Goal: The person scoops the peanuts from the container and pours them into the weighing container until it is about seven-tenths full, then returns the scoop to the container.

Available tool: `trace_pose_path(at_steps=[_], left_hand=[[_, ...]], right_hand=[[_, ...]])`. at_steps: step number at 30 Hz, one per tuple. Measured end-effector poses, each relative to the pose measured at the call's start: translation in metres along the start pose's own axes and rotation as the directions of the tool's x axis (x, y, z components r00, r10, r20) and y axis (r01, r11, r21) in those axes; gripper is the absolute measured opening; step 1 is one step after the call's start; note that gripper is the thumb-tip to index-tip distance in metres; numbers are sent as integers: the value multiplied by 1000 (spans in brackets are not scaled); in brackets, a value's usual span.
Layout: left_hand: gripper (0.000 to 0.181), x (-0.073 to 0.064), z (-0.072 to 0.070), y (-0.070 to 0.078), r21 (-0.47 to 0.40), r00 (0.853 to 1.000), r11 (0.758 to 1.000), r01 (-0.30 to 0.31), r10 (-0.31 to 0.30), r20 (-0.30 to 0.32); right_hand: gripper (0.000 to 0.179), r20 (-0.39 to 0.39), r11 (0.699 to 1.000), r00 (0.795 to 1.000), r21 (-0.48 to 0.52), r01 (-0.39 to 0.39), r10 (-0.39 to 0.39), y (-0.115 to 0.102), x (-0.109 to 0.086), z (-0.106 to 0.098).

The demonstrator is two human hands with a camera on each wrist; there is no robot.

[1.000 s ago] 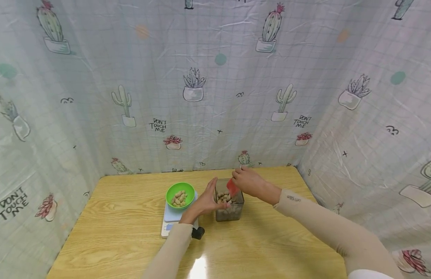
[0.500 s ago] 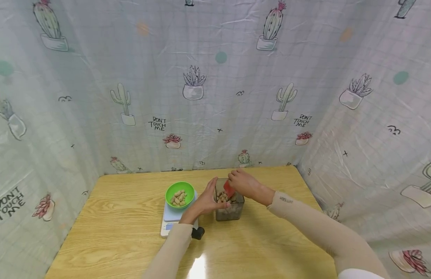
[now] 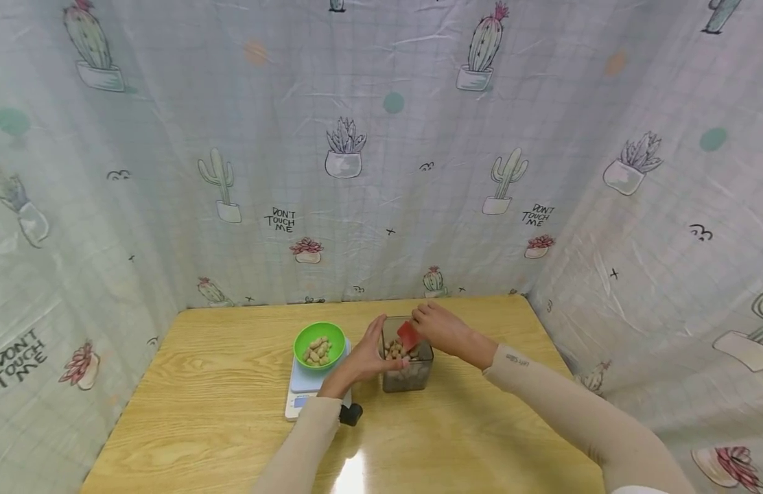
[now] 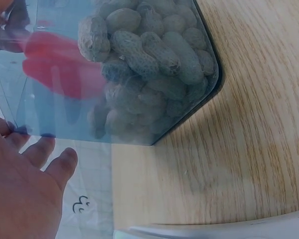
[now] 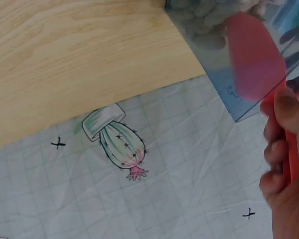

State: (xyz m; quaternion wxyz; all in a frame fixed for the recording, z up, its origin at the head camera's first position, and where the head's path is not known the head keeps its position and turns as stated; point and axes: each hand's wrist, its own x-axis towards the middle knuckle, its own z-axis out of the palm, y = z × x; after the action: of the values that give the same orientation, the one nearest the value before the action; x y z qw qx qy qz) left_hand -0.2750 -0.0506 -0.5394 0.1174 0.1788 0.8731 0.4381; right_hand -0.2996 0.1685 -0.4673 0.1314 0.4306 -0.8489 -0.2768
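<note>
A see-through square container (image 3: 406, 379) of unshelled peanuts (image 4: 139, 55) stands on the table. My left hand (image 3: 359, 358) steadies it, thumb along the near rim and fingers at the far left side. With my right hand (image 3: 442, 328) I grip the handle of a red scoop (image 3: 409, 335), fingers curled round it in the right wrist view. The scoop's blade tilts down inside the container, its lower end at the peanuts. Through the clear wall (image 4: 40, 117) in the left wrist view, the red blade shows beside the peanut pile.
Left of the container, a green bowl (image 3: 335, 337) with some peanuts (image 3: 318, 351) sits on a white kitchen scale (image 3: 301, 385). My left forearm crosses the scale's near corner. A cactus-print curtain (image 3: 381, 233) hangs behind the wooden table (image 3: 215, 384).
My right hand first dipped left and down with the scoop, then came back slightly right. My left hand, the container and the bowl have stayed in place.
</note>
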Motion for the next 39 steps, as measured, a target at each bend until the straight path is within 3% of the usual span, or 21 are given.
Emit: trace_pose_path(at_steps=[10,14,20,24,31,36,39], left_hand=[[116,0,-1,0,1,1000,1000,-21,21,-1],[115,-3,-7,1,-10,1000,1000,-18,18,-7],[118,-4,-10,-2,-19,1000,1000,-13,12,-27],[119,0,-4,1,-20,1000,1000,-10,9,-2],[117,4,1,3,-18,1000,1000,5,-6,-13],[117,5,0,0,-5,1000,1000,3,-3,-21],[116,4,0,-1,-5,999,1000,-2,1,-32]], right_hand=[[33,18,1000,1000,-30,8,-7,-1,4,-4],[34,8,998,999,-52,47,-47,-6,11,-9],[32,-8,995,995,15,99,-99,-4,17,-13],[29,35,995,996,50,81,-83,6,10,-17],[19,53,993,998,116,37,-44,27,3,-34],[23,94,989,991,122,85,-97,19,7,-35],[21,59,984,990,135,120,-129,16,9,-29]])
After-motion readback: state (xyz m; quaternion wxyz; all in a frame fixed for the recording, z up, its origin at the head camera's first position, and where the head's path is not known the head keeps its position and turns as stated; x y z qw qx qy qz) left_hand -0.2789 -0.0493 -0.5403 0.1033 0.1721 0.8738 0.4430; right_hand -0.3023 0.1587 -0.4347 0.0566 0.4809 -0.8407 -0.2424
